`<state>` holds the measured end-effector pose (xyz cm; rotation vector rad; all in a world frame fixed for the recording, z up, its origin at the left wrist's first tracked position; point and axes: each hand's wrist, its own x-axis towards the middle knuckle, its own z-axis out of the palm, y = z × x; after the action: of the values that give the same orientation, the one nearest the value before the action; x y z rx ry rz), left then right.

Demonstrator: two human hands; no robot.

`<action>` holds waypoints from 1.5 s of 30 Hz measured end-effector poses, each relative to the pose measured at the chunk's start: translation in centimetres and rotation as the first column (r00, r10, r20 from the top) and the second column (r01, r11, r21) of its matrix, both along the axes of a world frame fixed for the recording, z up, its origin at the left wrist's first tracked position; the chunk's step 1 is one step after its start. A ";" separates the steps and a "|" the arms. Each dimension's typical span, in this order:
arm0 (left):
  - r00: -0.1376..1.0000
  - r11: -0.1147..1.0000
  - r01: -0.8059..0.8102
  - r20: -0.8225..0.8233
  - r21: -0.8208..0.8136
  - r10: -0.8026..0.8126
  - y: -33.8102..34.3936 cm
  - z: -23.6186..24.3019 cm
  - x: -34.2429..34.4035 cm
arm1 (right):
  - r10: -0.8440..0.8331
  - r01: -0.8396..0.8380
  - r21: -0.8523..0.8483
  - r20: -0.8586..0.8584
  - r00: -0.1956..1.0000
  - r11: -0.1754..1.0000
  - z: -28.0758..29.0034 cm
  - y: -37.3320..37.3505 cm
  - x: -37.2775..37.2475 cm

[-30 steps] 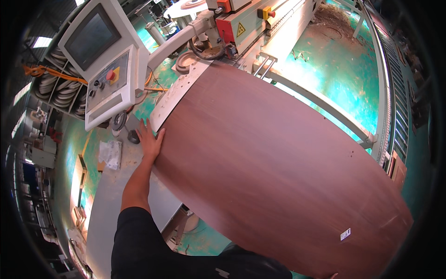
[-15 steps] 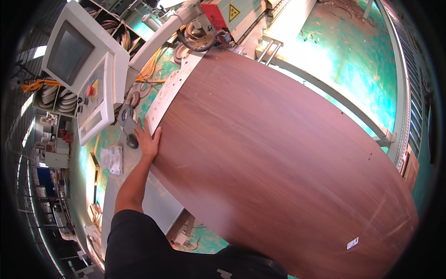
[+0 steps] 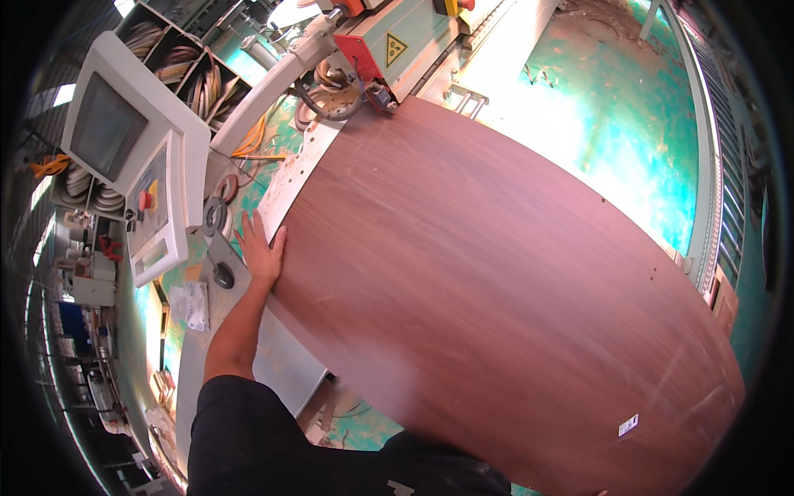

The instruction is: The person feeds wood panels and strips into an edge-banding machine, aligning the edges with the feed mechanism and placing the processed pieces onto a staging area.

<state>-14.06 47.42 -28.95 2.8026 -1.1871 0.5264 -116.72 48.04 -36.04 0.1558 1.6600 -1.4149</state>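
A large panel with a dark reddish-brown wood-grain face lies across the middle, looking curved through the lens. A small white label is stuck near its lower right end. My left hand rests against the panel's left edge, fingers spread, thumb along the panel. Its fingertips reach a pale perforated strip beside the panel. Of my right hand, only a sliver of skin shows at the lower edge, by the panel; its fingers are hidden.
A machine control console with a screen and red button stands at left. A black computer mouse and clear plastic bag lie on a grey surface. The machine's red guard is at the panel's far end; a metal rail runs right.
The panel and my left hand have shifted rightward relative to the machine. The panel now covers more of the metal support frame beyond it. My left hand keeps its spread pose.
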 end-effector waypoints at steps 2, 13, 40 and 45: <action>1.000 1.000 -0.003 -0.016 -0.009 0.003 -1.5 0.0 0.0 | -0.007 0.007 -0.006 -0.002 1.000 1.000 0.6 -0.4 -0.1; 0.997 0.999 -0.021 0.078 0.024 0.019 -14.1 -0.5 1.5 | -0.157 0.292 -0.346 0.370 0.916 0.892 3.0 -4.0 -1.4; 0.592 0.590 0.690 -0.143 -0.419 -0.793 -25.5 -3.8 -58.7 | 0.397 -0.380 -0.252 0.019 0.918 0.890 -3.0 -2.6 0.3; 0.330 0.503 0.767 -0.426 -0.399 -0.842 -19.2 -1.9 -75.9 | 0.036 -0.041 0.139 0.039 0.999 0.990 -10.8 14.0 -6.5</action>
<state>-89.94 28.23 -30.89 1.6020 -1.9927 -0.3300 -123.24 62.09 -46.80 0.2264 1.7234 -1.2609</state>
